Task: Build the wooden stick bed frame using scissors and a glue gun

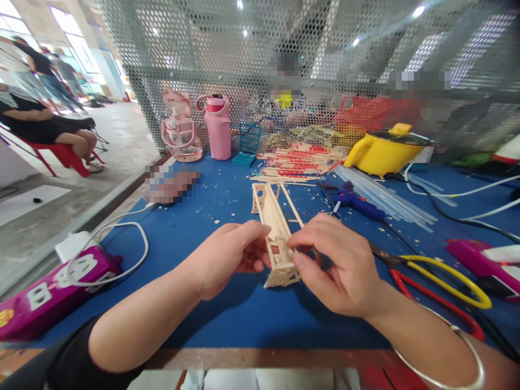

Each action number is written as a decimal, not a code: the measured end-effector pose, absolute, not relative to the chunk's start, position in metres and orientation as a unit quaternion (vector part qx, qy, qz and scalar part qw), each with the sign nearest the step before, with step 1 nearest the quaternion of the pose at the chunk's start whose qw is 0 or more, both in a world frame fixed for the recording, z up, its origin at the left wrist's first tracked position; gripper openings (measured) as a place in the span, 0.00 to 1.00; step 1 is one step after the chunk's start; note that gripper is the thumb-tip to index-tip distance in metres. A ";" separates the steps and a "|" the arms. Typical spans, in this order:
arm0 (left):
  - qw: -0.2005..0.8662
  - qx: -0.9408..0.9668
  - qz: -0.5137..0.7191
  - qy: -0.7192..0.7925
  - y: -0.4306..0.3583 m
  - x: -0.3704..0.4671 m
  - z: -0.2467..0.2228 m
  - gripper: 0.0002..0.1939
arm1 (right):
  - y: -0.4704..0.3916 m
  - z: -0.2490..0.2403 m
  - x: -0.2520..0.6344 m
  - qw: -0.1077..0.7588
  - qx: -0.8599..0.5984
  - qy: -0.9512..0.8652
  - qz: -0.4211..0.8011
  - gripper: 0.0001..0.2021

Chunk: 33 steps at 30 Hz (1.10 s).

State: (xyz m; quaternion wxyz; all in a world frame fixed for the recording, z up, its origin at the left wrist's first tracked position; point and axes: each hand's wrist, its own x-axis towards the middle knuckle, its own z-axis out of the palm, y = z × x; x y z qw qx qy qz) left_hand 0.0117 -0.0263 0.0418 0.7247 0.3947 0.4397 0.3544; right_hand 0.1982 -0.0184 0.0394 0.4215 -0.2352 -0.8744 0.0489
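Observation:
A small frame model built of pale wooden sticks point(273, 214) rests on the blue tabletop, its long side running away from me. My left hand point(233, 246) grips the near left side, thumb on top and fingers curled beneath. On the opposite side, my right hand point(335, 260) pinches the near end between thumb and fingers. Whether a separate small stick sits in that pinch is hidden. Beyond the model lies a heap of red-tipped wooden sticks point(294, 161). A blue glue gun point(355, 200) is to the right.
Scissors with yellow and red handles point(439, 287) lie beside my right forearm. Clear glue sticks point(385, 197) and a yellow pot point(388, 151) are at the back right. A purple power strip point(57, 287) is at left. Pink bottles point(218, 127) stand before a perforated metal screen point(227, 49).

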 end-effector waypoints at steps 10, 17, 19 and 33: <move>0.692 0.435 0.349 0.458 -0.027 0.015 0.039 0.13 | -0.018 0.037 0.198 0.425 -0.229 -0.874 0.051 0.04; 0.697 0.434 0.342 0.457 -0.026 0.012 0.043 0.12 | -0.019 0.038 0.198 0.426 -0.229 -0.874 0.053 0.04; 0.686 0.448 0.341 0.460 -0.027 0.012 0.041 0.11 | -0.018 0.037 0.197 0.426 -0.228 -0.874 0.052 0.03; 0.706 0.416 0.364 0.443 -0.025 0.014 0.038 0.13 | -0.018 0.038 0.197 0.422 -0.229 -0.876 0.049 0.02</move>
